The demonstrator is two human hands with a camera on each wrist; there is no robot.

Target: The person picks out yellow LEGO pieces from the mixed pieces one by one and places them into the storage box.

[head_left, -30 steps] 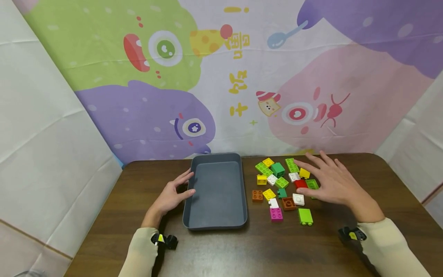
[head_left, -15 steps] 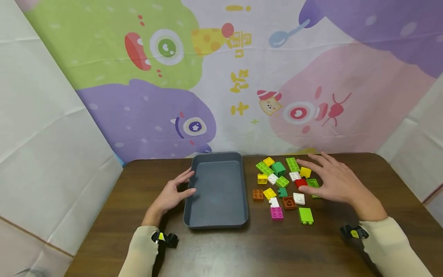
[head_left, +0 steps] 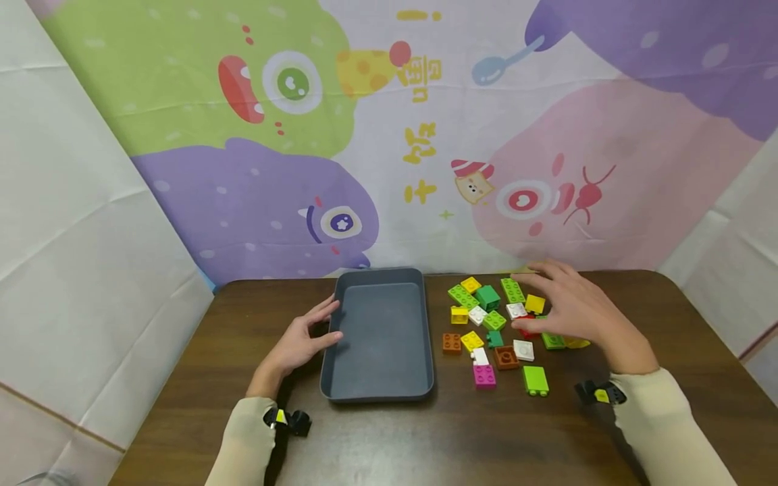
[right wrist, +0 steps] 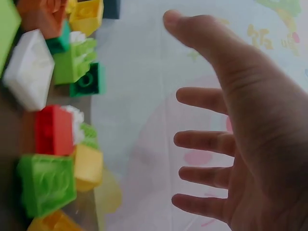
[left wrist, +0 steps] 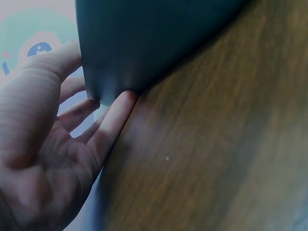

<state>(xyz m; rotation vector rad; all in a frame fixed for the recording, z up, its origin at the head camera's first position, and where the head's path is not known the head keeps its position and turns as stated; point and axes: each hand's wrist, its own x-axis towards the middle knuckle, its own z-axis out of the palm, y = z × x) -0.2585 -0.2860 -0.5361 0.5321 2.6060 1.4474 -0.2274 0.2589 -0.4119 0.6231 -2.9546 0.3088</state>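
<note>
In the head view, my left hand (head_left: 300, 344) rests at the left wall of a dark grey rectangular tray (head_left: 328, 378). Its thumb reaches over the rim, and in the left wrist view a fingertip touches the outer wall near the table. My right hand (head_left: 574, 307) hovers over the right side of a group of toy building bricks, fingers spread and holding nothing. Below and beside it lie a red brick (right wrist: 54, 130), a yellow brick (head_left: 535, 304), a green brick (head_left: 554, 341) and a white brick (head_left: 516, 310). The red one is partly hidden by the thumb.
Several more bricks lie loose right of the tray, among them a magenta brick (head_left: 484, 376), a brown brick (head_left: 506, 358) and a lime brick (head_left: 535, 381). The brown wooden table (head_left: 389, 445) meets a cartoon-printed cloth (head_left: 413, 236) at its back edge.
My right hand has shifted left over the bricks, uncovering a yellow brick at the far right. The left hand and tray look unchanged.
</note>
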